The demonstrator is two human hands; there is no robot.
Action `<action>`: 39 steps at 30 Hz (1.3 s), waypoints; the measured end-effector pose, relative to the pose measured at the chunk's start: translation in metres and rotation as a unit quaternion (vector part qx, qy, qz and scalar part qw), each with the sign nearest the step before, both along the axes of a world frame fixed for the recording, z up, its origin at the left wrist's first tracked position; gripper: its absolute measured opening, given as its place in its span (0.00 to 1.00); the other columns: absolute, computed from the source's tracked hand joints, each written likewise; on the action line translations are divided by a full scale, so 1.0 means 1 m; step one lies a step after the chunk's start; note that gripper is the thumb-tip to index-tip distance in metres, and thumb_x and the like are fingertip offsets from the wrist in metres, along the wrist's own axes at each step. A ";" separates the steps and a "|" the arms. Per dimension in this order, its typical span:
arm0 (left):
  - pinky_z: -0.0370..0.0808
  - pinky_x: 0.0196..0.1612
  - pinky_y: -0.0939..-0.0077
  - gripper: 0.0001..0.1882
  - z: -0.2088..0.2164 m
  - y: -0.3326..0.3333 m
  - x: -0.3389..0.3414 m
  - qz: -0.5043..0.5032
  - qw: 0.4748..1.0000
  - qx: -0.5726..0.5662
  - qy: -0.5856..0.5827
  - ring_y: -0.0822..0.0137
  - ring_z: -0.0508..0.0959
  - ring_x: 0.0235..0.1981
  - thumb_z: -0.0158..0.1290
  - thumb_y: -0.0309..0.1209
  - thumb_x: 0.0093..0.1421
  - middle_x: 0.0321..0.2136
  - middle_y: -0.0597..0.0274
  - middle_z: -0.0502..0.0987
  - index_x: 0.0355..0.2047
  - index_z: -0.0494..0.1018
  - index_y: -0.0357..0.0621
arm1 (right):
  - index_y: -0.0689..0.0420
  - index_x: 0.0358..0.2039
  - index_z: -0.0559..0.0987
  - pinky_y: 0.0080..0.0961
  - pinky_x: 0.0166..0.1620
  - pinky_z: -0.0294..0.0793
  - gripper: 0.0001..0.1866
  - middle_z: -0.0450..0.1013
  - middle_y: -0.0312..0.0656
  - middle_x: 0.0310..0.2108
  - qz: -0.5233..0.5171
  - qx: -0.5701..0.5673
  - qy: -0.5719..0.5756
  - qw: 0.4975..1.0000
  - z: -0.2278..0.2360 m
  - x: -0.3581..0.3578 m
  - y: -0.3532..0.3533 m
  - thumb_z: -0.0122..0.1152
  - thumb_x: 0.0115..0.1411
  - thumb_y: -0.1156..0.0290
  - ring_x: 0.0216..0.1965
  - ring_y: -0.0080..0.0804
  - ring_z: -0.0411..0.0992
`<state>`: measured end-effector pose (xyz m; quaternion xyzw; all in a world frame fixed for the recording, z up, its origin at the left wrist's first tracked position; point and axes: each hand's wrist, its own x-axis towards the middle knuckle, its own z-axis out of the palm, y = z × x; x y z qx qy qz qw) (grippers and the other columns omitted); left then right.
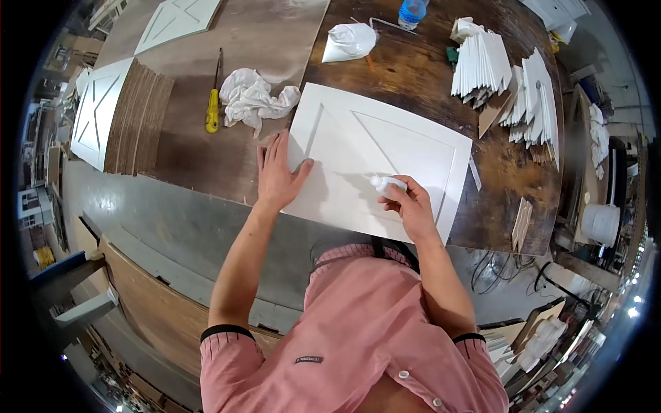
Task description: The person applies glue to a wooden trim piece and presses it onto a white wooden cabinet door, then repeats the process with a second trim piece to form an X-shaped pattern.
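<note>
A white panel (pixel 344 165) with grooved lines lies flat at the table's near edge, in front of me. My left hand (pixel 281 172) rests on its left edge, fingers stretched out and the thumb spread onto the white face. Over the panel's near right part, my right hand (pixel 411 203) grips a small white squeeze bottle (pixel 390 184). The bottle is tilted, its nozzle pointing left above the surface. Whether the nozzle touches the panel I cannot tell.
Left of the panel lie a crumpled white cloth (pixel 251 98) and a yellow-handled screwdriver (pixel 213 110). A tall stack of panels (pixel 134 117) stands at the far left. White strips (pixel 482 65) are piled at the right. A white bag (pixel 350 41) and a water bottle (pixel 412 12) sit at the back.
</note>
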<state>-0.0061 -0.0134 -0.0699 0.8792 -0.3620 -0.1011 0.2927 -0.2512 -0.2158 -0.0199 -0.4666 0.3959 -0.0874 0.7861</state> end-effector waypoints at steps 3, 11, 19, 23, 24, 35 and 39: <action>0.44 0.76 0.37 0.43 0.005 0.003 -0.009 -0.008 1.000 0.013 0.010 0.40 0.55 0.76 0.59 0.43 0.67 0.71 0.40 0.63 0.74 0.55 0.35 | 0.61 0.52 0.77 0.23 0.39 0.80 0.13 0.81 0.42 0.44 -0.011 -0.013 0.001 1.000 -0.002 -0.007 0.000 0.64 0.71 0.70 0.38 0.29 0.82; 0.56 0.73 0.44 0.28 -0.010 0.022 0.014 0.001 0.992 -0.091 0.082 0.41 0.66 0.69 0.57 0.38 0.69 0.66 0.40 0.70 0.66 0.70 0.40 | 0.66 0.53 0.80 0.22 0.32 0.77 0.19 0.81 0.41 0.37 -0.030 -0.114 0.038 0.992 -0.002 -0.011 0.006 0.68 0.68 0.66 0.33 0.27 0.81; 0.63 0.69 0.51 0.20 -0.021 0.026 0.042 0.012 0.986 -0.013 -0.164 0.52 0.72 0.64 0.56 0.32 0.66 0.62 0.59 0.76 0.58 0.77 0.49 | 0.63 0.52 0.82 0.20 0.30 0.76 0.18 0.80 0.39 0.33 0.017 -0.200 0.146 0.969 -0.007 0.004 0.003 0.70 0.67 0.64 0.32 0.24 0.82; 0.63 0.69 0.52 0.20 -0.020 0.026 0.042 0.016 0.987 -0.010 -0.161 0.53 0.72 0.64 0.56 0.32 0.65 0.62 0.60 0.76 0.57 0.78 0.50 | 0.65 0.54 0.80 0.20 0.33 0.81 0.18 0.83 0.43 0.39 0.047 -0.243 0.181 0.952 -0.004 0.010 0.005 0.68 0.69 0.67 0.37 0.27 0.85; 0.63 0.69 0.52 0.20 -0.019 0.026 0.042 0.016 0.987 -0.013 -0.161 0.53 0.72 0.64 0.56 0.32 0.65 0.61 0.60 0.76 0.57 0.78 0.50 | 0.65 0.54 0.80 0.20 0.33 0.81 0.18 0.83 0.43 0.39 0.047 -0.242 0.182 0.952 -0.004 0.011 0.006 0.68 0.69 0.67 0.37 0.27 0.85; 0.63 0.69 0.54 0.19 -0.020 0.025 0.044 0.014 0.987 -0.024 -0.160 0.54 0.73 0.64 0.57 0.31 0.65 0.61 0.62 0.77 0.56 0.79 0.50 | 0.59 0.49 0.85 0.24 0.32 0.74 0.17 0.83 0.40 0.28 -0.008 -0.283 0.181 0.942 -0.010 -0.002 0.012 0.71 0.64 0.63 0.26 0.21 0.77; 0.63 0.69 0.55 0.19 -0.023 0.026 0.045 0.020 0.987 -0.020 -0.161 0.55 0.73 0.64 0.57 0.31 0.65 0.61 0.62 0.77 0.56 0.79 0.50 | 0.64 0.51 0.82 0.20 0.35 0.81 0.15 0.83 0.42 0.37 0.027 -0.269 0.195 0.943 0.003 0.002 0.011 0.68 0.69 0.68 0.35 0.24 0.83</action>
